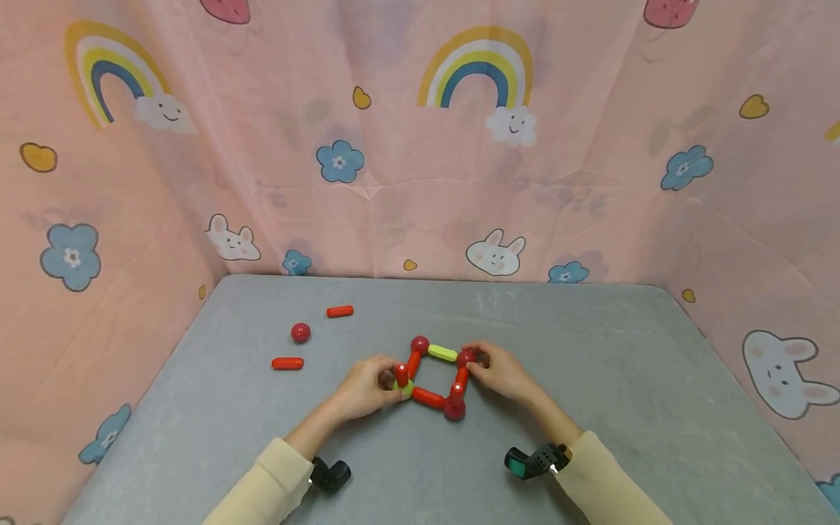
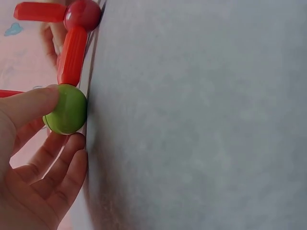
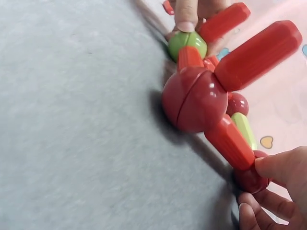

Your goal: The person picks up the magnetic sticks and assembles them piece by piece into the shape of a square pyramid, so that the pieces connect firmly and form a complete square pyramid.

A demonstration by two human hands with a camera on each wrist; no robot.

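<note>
A four-sided frame of toy building rods and balls lies on the table between the hands. Three of its sides are red rods, such as the front rod (image 1: 429, 397); the far side is a yellow-green rod (image 1: 442, 353). My left hand (image 1: 364, 386) pinches the green ball (image 2: 71, 111) at the near left corner. At the far right corner, my right hand (image 1: 502, 370) grips a red ball (image 3: 250, 180) between thumb and fingers. One red rod (image 3: 259, 55) stands up from the near right red ball (image 3: 195, 99), and another (image 1: 402, 375) from the green ball.
Left of the frame lie a loose red ball (image 1: 300, 333) and two loose red rods, one farther back (image 1: 340, 311) and one nearer (image 1: 287, 363). The grey table (image 1: 590, 350) meets a pink patterned cloth (image 1: 394, 219) behind and at both sides.
</note>
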